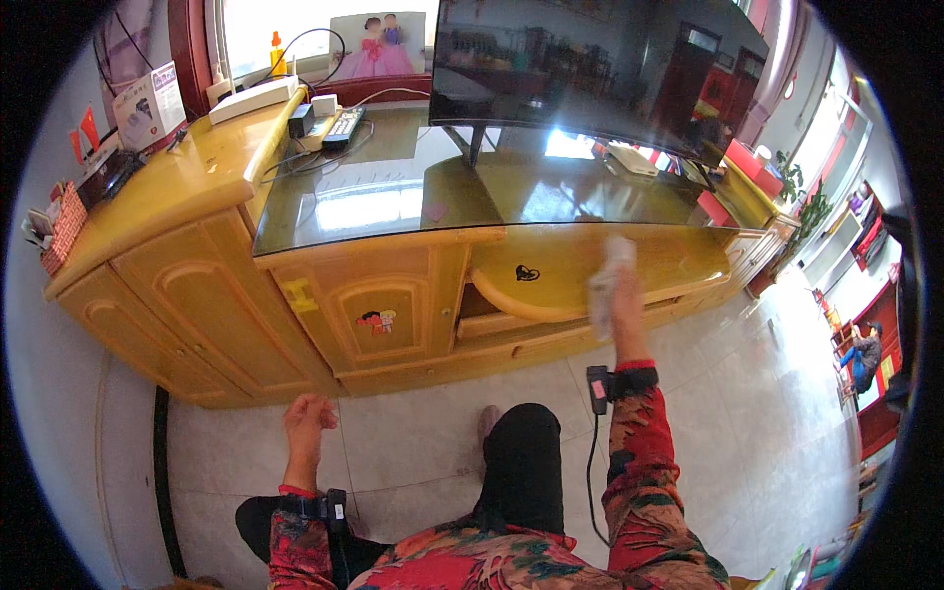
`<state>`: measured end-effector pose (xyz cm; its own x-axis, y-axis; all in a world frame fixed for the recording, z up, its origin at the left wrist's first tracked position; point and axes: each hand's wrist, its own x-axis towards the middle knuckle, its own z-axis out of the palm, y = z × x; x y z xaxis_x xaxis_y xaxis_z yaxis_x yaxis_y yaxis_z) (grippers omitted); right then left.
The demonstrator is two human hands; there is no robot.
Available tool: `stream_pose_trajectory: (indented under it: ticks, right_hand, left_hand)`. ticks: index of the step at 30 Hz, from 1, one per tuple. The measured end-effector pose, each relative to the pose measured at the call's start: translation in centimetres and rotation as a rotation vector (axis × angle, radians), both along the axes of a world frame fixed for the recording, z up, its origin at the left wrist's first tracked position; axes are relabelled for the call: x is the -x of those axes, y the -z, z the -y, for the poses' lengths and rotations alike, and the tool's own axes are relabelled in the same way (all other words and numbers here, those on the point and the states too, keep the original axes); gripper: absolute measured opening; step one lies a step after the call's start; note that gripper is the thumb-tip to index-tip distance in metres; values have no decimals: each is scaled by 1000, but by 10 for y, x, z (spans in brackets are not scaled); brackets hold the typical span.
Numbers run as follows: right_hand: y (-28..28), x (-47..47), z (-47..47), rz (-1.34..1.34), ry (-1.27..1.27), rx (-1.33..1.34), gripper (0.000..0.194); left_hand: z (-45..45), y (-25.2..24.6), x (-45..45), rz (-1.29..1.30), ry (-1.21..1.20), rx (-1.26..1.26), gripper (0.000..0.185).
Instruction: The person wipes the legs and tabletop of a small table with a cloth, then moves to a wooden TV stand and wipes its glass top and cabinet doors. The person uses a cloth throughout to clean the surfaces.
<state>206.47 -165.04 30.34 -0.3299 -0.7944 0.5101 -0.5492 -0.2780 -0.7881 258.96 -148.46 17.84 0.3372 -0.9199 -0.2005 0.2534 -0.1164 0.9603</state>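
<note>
My right hand [628, 306] is blurred and grips a whitish cloth [603, 291]. It is at the rounded yellow shelf [546, 291] below the glass top of a wooden TV cabinet [383, 295]; whether the cloth touches the wood I cannot tell. A black heart-shaped mark [527, 273] shows on the shelf, left of the cloth. Low on the left, my left hand [308, 419] hangs over the floor in front of the cabinet doors. Its fingers are curled and nothing shows in them.
A large television [590, 66] stands on the glass top [369, 199]. A remote control [344, 127], cables and a white router [254, 99] sit at the left. A woven basket [65, 225] is at the far left. Far right, a person [863, 358] sits.
</note>
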Motion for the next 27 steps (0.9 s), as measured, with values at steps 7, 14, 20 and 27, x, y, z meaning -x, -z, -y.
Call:
stream_pose_trajectory:
  ticks: [7,14,20,27]
  right_hand:
    - [-4,-115,29,-1185,-75,-116,46]
    - [-3,-191,-14,-1062,72,92,56]
    - [-9,-117,-51,-1005,-202,157,64]
    - [1,15,-19,-789,-36,11,55]
  left_hand:
    - [11,0,24,-69,48,21,13]
    - [25,10,41,87,153,-59,16]
    - [20,20,30,143,106,-114,15]
    - [13,33,19,151,112,-142,15]
